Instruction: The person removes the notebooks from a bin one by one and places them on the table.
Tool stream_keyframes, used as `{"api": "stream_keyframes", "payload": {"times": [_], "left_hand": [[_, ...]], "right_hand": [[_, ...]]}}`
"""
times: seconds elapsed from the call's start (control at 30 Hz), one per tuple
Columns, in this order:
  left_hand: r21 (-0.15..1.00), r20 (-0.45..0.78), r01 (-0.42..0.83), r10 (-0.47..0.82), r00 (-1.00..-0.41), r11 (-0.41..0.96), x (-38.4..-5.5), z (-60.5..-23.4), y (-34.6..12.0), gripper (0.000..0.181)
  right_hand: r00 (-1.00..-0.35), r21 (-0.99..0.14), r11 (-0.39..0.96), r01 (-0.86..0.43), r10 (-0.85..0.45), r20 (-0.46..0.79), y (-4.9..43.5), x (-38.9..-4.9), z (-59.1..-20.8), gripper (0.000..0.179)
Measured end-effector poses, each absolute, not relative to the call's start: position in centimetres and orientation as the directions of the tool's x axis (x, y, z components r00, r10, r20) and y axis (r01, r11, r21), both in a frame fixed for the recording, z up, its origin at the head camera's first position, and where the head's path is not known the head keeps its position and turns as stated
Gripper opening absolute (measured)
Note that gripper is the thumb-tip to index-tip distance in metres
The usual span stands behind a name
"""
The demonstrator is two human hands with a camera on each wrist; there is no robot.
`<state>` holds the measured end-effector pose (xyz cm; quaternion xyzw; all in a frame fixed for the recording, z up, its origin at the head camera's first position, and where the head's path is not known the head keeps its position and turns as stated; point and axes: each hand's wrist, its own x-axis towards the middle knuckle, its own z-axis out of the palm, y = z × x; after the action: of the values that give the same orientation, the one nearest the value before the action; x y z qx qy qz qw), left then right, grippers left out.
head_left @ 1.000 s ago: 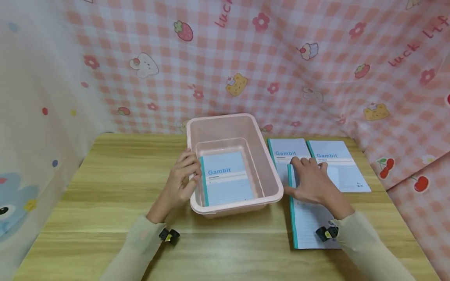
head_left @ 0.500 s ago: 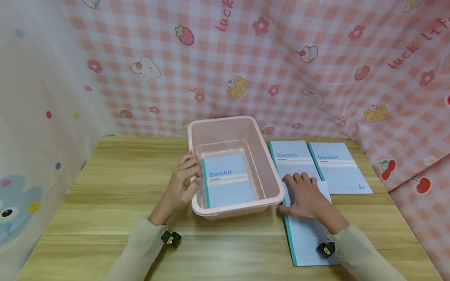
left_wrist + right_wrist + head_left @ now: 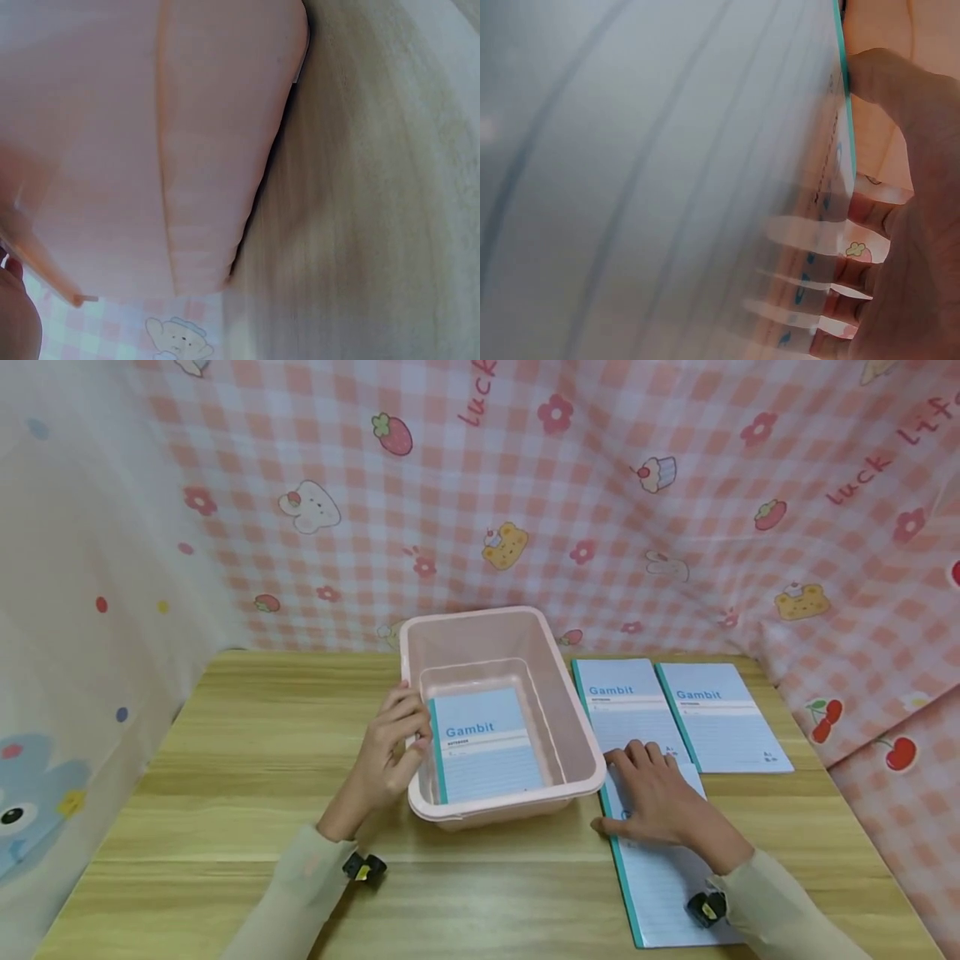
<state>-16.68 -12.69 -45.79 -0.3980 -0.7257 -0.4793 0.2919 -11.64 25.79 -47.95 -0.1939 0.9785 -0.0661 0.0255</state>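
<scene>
A pale pink plastic bin (image 3: 581,727) stands mid-table, with a light blue Gambit notebook (image 3: 491,739) lying flat inside it. My left hand (image 3: 382,756) grips the bin's left rim with its fingers curled over. To the right of the bin, my right hand (image 3: 663,802) holds another blue notebook (image 3: 667,893) with a green spine near its top corner. The thumb touches the spine edge, and the other fingers bend at the top edge. The right wrist view shows this notebook's lined cover (image 3: 667,150) close up. Its underside is hidden.
Two more Gambit notebooks, a left one (image 3: 626,702) and a right one (image 3: 720,718), lie side by side at the table's back right. The held notebook's top is near the left one's lower edge. A pink checked cloth (image 3: 450,485) hangs behind the wooden table (image 3: 285,735).
My right hand has moved toward me with its notebook, uncovering more of the left notebook behind. My left hand stays on the bin rim. The view has shifted slightly.
</scene>
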Motion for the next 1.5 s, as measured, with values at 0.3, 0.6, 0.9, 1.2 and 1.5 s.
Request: {"api": "stream_keyframes", "payload": {"times": [0.3, 0.6, 0.9, 1.2, 1.5], "left_hand": [[0.464, 0.806, 0.858, 0.297, -0.512, 0.219, -16.7, -45.8, -12.6, 0.017], [0.461, 0.809, 0.863, 0.303, -0.504, 0.208, -16.8, -45.9, -12.3, 0.018], [0.46, 0.804, 0.859, 0.306, -0.51, 0.223, -16.4, -45.9, -12.3, 0.019], [0.462, 0.804, 0.858, 0.301, -0.512, 0.224, -16.7, -45.7, -12.4, 0.02], [0.458, 0.81, 0.862, 0.297, -0.505, 0.217, -16.7, -45.7, -12.7, 0.022]], "right_hand": [[-0.919, -0.169, 0.905, -0.39, -0.395, 0.003, 26.4, -11.3, -47.6, 0.077], [-0.917, -0.209, 0.894, -0.397, -0.395, 0.056, 27.4, -11.8, -46.3, 0.076], [-0.919, -0.219, 0.892, -0.395, -0.384, 0.094, 27.6, -13.0, -44.4, 0.078], [-0.924, -0.259, 0.888, -0.379, -0.352, 0.146, 26.6, -15.2, -40.5, 0.08], [-0.911, -0.266, 0.873, -0.409, -0.375, 0.172, 24.0, -17.3, -37.4, 0.083]]}}
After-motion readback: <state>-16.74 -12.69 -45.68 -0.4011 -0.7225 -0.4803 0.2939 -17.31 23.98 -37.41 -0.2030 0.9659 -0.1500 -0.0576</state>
